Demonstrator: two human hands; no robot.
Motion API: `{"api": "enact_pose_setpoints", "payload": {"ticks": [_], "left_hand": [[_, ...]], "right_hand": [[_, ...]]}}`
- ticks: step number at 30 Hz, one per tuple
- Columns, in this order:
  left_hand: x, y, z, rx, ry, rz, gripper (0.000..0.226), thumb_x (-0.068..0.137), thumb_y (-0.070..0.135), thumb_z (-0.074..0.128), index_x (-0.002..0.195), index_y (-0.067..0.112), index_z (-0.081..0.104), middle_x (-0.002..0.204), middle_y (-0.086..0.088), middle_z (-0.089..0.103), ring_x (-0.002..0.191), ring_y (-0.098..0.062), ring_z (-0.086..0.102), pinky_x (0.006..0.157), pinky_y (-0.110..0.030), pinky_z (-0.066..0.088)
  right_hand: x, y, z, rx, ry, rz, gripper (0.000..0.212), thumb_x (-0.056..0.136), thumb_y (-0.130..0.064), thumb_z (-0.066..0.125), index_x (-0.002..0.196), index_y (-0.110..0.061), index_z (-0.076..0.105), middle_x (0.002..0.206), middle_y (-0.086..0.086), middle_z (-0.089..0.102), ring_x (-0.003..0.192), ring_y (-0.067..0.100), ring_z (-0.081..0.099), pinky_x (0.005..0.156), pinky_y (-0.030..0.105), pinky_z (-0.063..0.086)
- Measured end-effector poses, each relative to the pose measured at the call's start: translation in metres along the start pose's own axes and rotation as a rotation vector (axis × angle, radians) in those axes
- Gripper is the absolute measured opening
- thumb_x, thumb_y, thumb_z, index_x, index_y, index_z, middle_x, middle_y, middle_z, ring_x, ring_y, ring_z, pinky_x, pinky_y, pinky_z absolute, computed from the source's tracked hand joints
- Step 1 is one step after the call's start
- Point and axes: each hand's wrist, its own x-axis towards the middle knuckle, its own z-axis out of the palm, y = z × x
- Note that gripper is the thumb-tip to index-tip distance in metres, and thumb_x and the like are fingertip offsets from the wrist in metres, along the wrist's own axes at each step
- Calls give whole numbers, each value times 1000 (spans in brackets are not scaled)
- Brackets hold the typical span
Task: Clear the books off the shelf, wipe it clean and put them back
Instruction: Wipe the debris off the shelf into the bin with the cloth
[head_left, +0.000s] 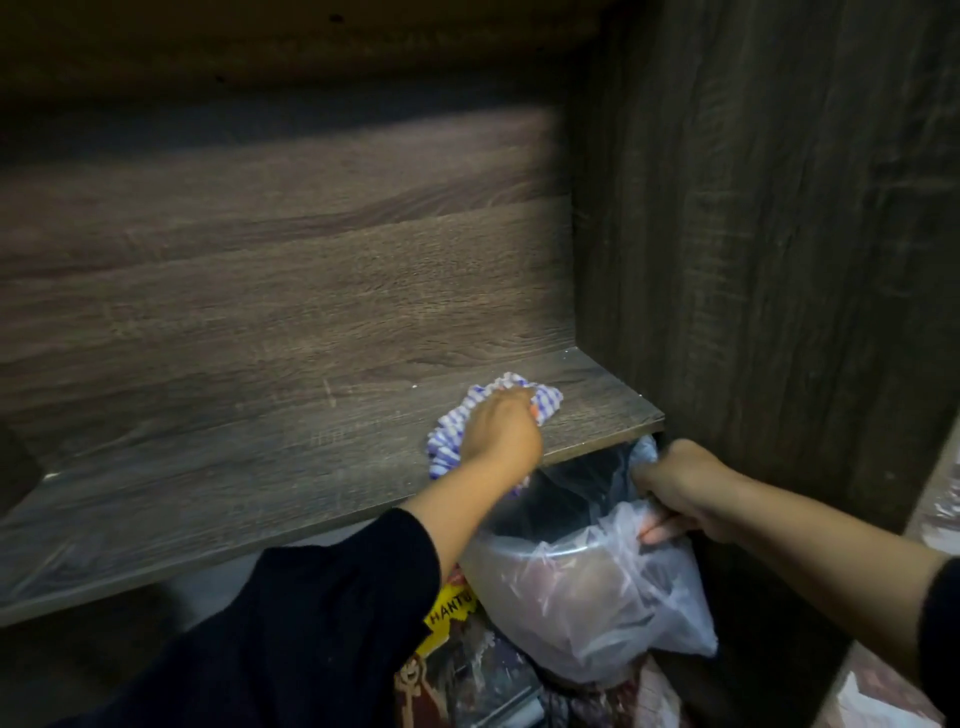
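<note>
Leaning in over the dark wooden shelf (218, 457), the person has the left hand (501, 434) balled around a bunched blue-and-white striped cloth (452, 434), fingers curled tight into it, and the cloth is pressed flat against the shelf board near its right front corner. Folds of the cloth spill out on the far side of the fist and down over the near edge of the board. The black sleeve (332, 597) of that arm covers the forearm up to just short of the wrist.

The right hand (685, 491) is lower, just below the shelf's right front corner, and its fingers are closed on the rim of a thin clear plastic bag (587, 587), pulling the mouth open under the edge of the board. The bag hangs full and rounded; what is inside is too blurred to make out.

The board itself carries only the cloth, with a few pale specks near the back right corner. Books are down below the bag, near the bottom edge of the view: a yellow-covered book (449, 616) with the letters "HANTU" shows beside the sleeve, and more dark covers lie piled under it, too dim to tell apart. The tall side panel (769, 234) of the unit rises on the right.
</note>
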Motion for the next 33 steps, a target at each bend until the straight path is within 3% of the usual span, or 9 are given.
{"api": "enact_pose_setpoints", "payload": {"ticks": [2, 4, 6, 8, 10, 12, 15, 22, 33], "left_hand": [[-9, 23, 3, -189, -36, 18, 44, 94, 11, 47, 137, 20, 49, 136, -9, 55, 118, -27, 57, 92, -20, 45], [-15, 43, -3, -525, -94, 29, 34, 98, 9, 39, 126, 11, 58, 113, -19, 67, 93, -29, 68, 58, -5, 44], [-13, 52, -17, -750, -56, -47, 38, 101, 13, 30, 118, 14, 64, 68, -18, 67, 41, -23, 61, 34, -14, 37], [-6, 40, -35, -746, 76, -107, 36, 103, 20, 30, 112, 22, 65, 47, -3, 55, 24, -9, 45, 34, -17, 37], [-1, 15, -51, -591, 161, -92, 32, 101, 19, 35, 113, 25, 65, 51, 3, 61, 37, -11, 57, 46, -23, 47], [0, -18, -56, -173, 125, -40, 32, 99, 20, 40, 123, 23, 60, 99, -6, 72, 91, -25, 69, 80, -34, 52], [-3, -54, -39, 230, -145, -71, 49, 100, 46, 27, 146, 30, 34, 157, 0, 26, 147, -25, 18, 117, -42, 19], [8, -21, -17, 206, -267, 191, 55, 100, 51, 25, 151, 33, 18, 160, 11, 9, 149, -17, 4, 121, -39, 7], [-6, 4, -21, -145, -499, 444, 42, 99, 20, 46, 141, 24, 45, 155, 0, 31, 145, -16, 22, 116, -27, 18]], "right_hand": [[-5, 0, -1, 1, -18, 1, 16, 91, -8, 51, 98, 6, 56, 73, 30, 70, 62, 40, 69, 73, 57, 57], [-9, 0, -4, 21, -35, -1, 16, 89, -3, 52, 101, 7, 55, 85, 36, 68, 63, 41, 68, 68, 56, 58], [-10, 0, -6, 36, -32, -9, 16, 90, -3, 51, 102, 7, 55, 89, 36, 67, 61, 40, 67, 65, 54, 58], [-13, 0, -7, 43, -33, -18, 16, 92, -4, 49, 102, 7, 55, 89, 36, 67, 57, 38, 65, 66, 54, 58], [-15, 0, -7, 37, -33, -19, 16, 92, -4, 47, 100, 7, 55, 87, 35, 67, 59, 38, 66, 71, 55, 58], [-17, 0, -7, 33, -23, -19, 15, 93, -5, 46, 99, 6, 54, 80, 33, 68, 58, 37, 66, 74, 56, 57], [-19, -2, -7, 30, -16, -11, 11, 93, -5, 47, 98, 4, 52, 68, 28, 66, 54, 35, 66, 72, 55, 58], [-17, 2, -7, 38, -24, -1, 15, 93, -8, 47, 99, 5, 53, 73, 30, 67, 57, 38, 67, 80, 56, 55], [-9, 7, -6, 32, -13, -12, 22, 88, -1, 48, 107, 10, 52, 57, 25, 63, 45, 34, 64, 63, 54, 58]]}}
